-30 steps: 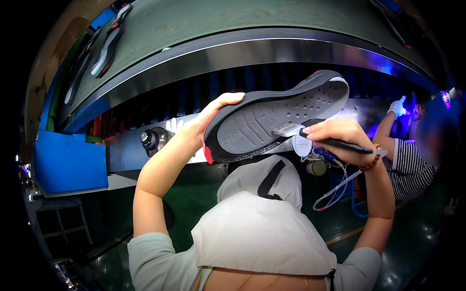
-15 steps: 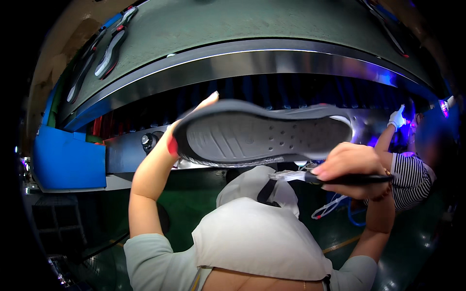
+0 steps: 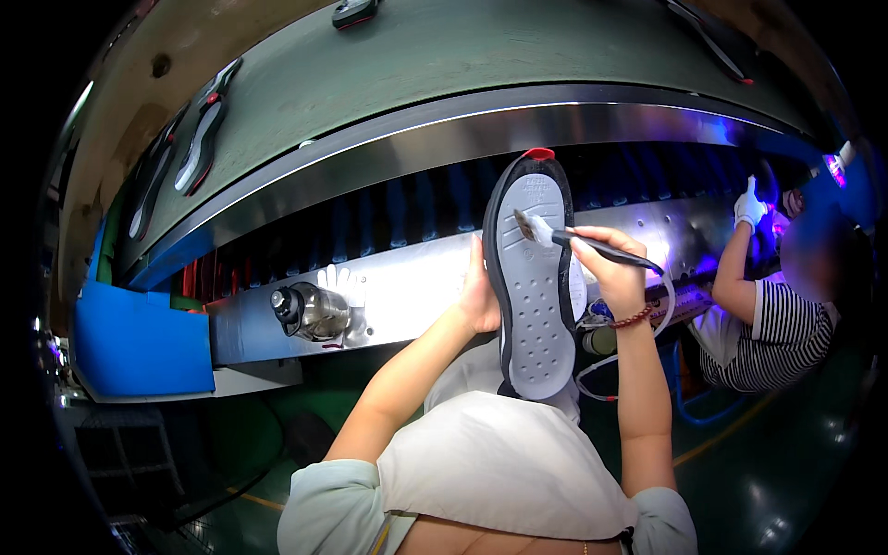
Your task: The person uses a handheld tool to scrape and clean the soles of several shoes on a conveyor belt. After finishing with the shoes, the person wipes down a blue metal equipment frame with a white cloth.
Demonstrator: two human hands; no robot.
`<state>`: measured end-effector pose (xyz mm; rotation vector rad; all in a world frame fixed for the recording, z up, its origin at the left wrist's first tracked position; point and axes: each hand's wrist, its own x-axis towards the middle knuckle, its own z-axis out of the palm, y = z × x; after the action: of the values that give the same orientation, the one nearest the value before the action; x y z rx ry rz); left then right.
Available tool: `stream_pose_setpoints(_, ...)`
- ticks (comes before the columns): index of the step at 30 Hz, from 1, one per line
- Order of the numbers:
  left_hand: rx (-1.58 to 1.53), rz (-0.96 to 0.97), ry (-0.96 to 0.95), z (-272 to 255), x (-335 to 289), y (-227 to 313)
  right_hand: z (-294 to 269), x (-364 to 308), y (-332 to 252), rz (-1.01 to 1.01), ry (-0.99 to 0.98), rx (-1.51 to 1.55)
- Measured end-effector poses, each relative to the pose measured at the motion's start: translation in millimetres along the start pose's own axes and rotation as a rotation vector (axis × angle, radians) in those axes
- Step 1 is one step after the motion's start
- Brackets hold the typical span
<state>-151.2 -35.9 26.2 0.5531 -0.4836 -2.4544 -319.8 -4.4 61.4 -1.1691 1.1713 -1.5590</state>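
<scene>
A shoe sole, grey inside with a black rim and a red tip, stands lengthwise in front of me, tip away. My left hand grips its left edge, the thumb up along the side and the other fingers hidden behind. In my right hand is a brush with a black handle, pinched between thumb and fingers. Its pale bristles meet the sole's inner face near the tip end. A thin clear tube runs from the handle's back end.
Beyond a metal edge lies a green conveyor belt carrying several soles. A clear bottle with a black lid rests on the metal shelf. At right sits a co-worker in a striped top, wearing a white glove.
The sole has turned from lying crosswise to lengthwise. My right hand has brought the brush up and left onto its inner face. Another sole has appeared at the belt's top edge.
</scene>
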Motion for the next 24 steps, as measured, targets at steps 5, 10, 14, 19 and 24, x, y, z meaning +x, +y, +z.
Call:
stream_pose_setpoints(5,0.002,0.134,0.076,25,0,7,21,-23,-17,-0.709,-0.191,-0.609)
stream_pose_setpoints(10,0.063,0.258,0.126,8,-16,29,-1,-57,-23,-0.339,-0.667,-0.381)
stream_pose_setpoints(14,-0.011,0.206,0.017,28,-20,21,-2,-13,-47,-0.321,-0.335,-0.189)
stream_pose_setpoints(19,0.019,0.243,0.006,58,-16,23,17,1,-65,-0.243,-0.442,-0.220)
stream_pose_setpoints(24,0.071,0.483,0.075,43,-15,32,9,-2,-61,-0.110,-0.399,-0.022)
